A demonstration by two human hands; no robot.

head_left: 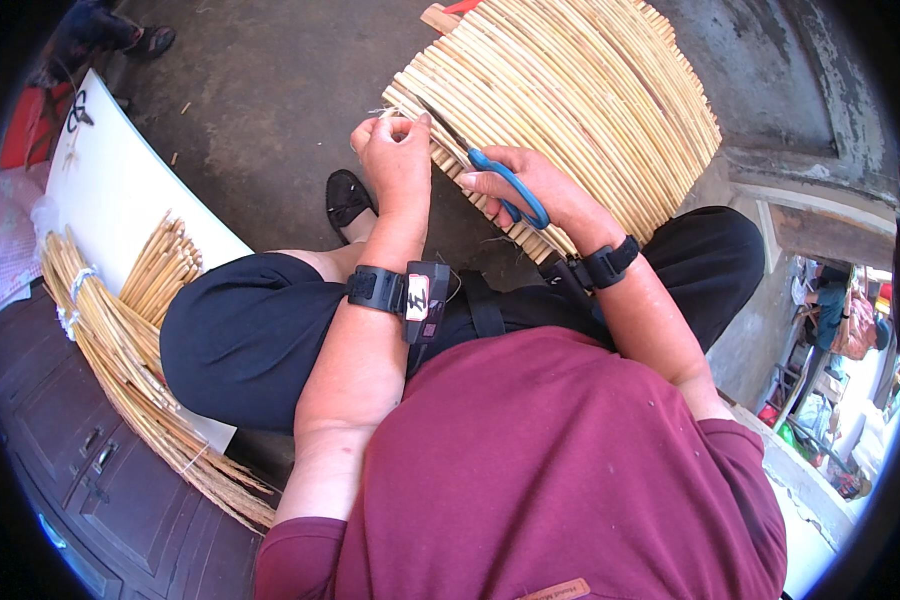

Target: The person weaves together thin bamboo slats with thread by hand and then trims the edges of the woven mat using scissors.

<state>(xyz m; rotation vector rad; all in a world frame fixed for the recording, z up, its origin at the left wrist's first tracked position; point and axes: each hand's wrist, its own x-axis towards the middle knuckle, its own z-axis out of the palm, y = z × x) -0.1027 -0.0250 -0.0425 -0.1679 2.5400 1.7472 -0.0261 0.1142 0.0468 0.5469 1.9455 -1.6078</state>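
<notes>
A mat of pale reed stalks point(570, 110) laid side by side spreads in front of me, bound along its edges. My left hand point(398, 165) is closed in a pinch at the mat's left corner, where thin whitish thread point(390, 112) shows at the fingertips. My right hand point(540, 190) grips a pair of scissors with blue handles point(518, 188). The dark blades point up and left along the mat's edge, toward the left hand's fingertips. Whether the blades touch the thread, I cannot tell.
On my left, tied bundles of reed stalks point(120, 350) lean over a white board point(120, 170) beside a dark panelled cabinet point(100, 470). Another person's foot point(155, 40) is at the far left. A grey wall point(750, 80) stands beyond the mat at right.
</notes>
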